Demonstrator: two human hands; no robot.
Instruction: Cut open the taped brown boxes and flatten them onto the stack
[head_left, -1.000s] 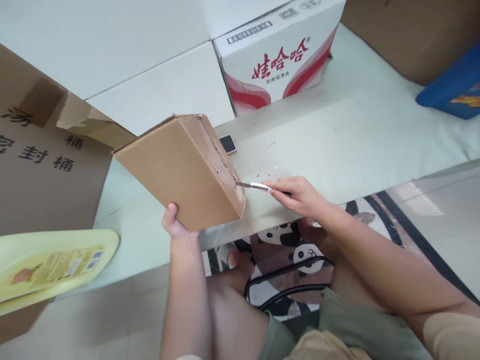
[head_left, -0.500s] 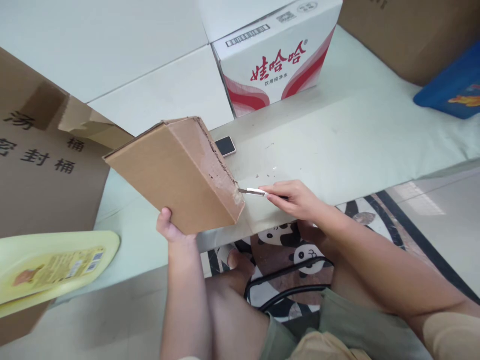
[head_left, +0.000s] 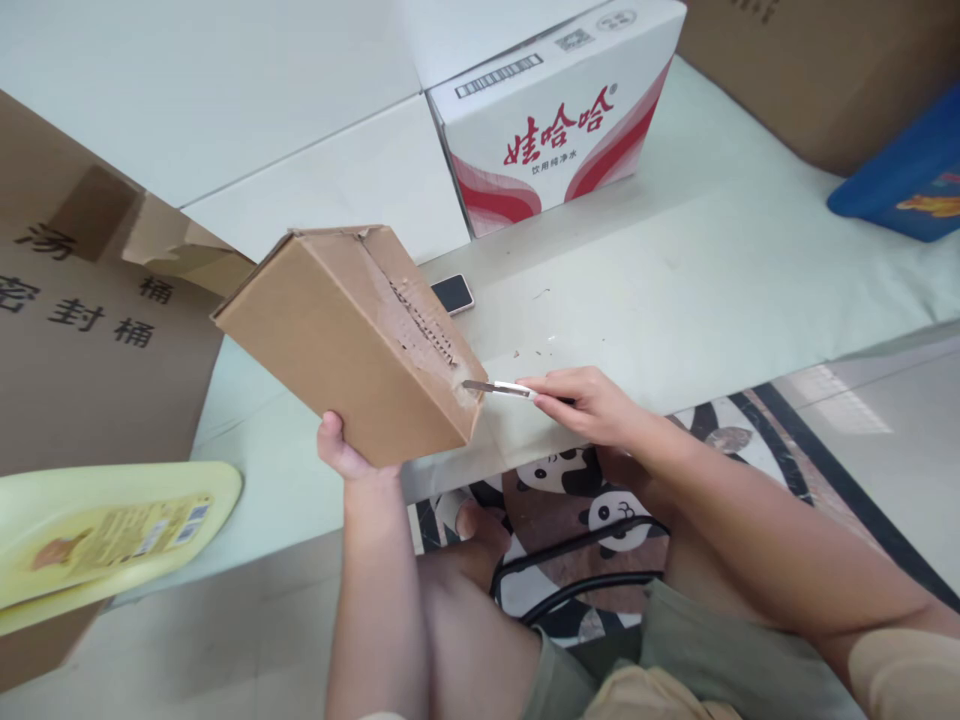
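Note:
A brown cardboard box (head_left: 330,350) is tilted up above the pale green cloth, and my left hand (head_left: 349,455) grips its lower edge with the thumb on the near face. Its other fingers are hidden behind the box. The narrow taped side faces right, with a ragged torn seam running along it. Between the fingers and thumb of my right hand (head_left: 589,400) is a white-handled utility knife (head_left: 512,389). The blade is out, and its tip is at the lower end of the taped seam.
Behind the box lies a phone (head_left: 453,294) on the cloth-covered surface (head_left: 712,250). Small scraps are scattered right of it. A white and red water carton (head_left: 555,150) stands behind. Large cartons (head_left: 97,330), a yellow-green container (head_left: 120,530) and a blue one (head_left: 900,190) flank the sides.
The box has turned so that more of its taped side and torn seam shows. The knife tip has shifted slightly left, further over the taped side.

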